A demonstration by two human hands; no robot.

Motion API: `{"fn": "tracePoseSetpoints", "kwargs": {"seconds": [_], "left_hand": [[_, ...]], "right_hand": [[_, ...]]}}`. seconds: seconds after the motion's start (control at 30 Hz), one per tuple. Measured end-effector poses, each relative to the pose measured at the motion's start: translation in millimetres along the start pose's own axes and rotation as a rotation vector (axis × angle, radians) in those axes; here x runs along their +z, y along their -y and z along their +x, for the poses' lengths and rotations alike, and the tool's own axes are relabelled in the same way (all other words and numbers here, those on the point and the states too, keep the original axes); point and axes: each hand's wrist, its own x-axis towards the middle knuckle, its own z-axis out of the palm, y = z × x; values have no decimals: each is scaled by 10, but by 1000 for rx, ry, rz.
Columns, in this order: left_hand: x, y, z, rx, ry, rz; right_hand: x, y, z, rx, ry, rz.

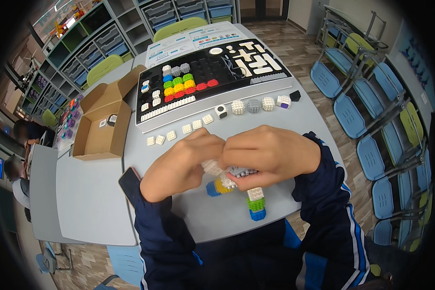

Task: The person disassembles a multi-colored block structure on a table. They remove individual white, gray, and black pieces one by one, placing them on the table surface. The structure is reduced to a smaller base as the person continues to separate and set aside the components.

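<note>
Tabletop (210, 217) bears blocks (256, 205) left of seemingly folded chairs (349, 112).

A dark navy left sleeve (162, 227) and a matching right sleeve (321, 208) are worn, both loosely creased. Along the outer side of the right one, white and bright blue stripes (356, 233) are seen. Both hands (270, 151) are uncovered.

Light is bright; edges bend into black.
</note>
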Motion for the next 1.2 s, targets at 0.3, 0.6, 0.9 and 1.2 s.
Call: {"fn": "tracePoseSetpoints", "kwargs": {"seconds": [0.3, 0.6, 0.9, 1.2], "left_hand": [[-131, -127, -142, -426, -231, -53], [-11, -453, -164, -16, -595, -224], [303, -591, -25, 142, -721, 43], [302, -345, 36, 56, -627, -122]], "right_hand": [[-22, 164, 15, 103, -38, -103], [-53, 323, 114, -33, -522, -202], [89, 396, 70, -69, -494, -243], [82, 268, 72, 14, -404, -323]]}}
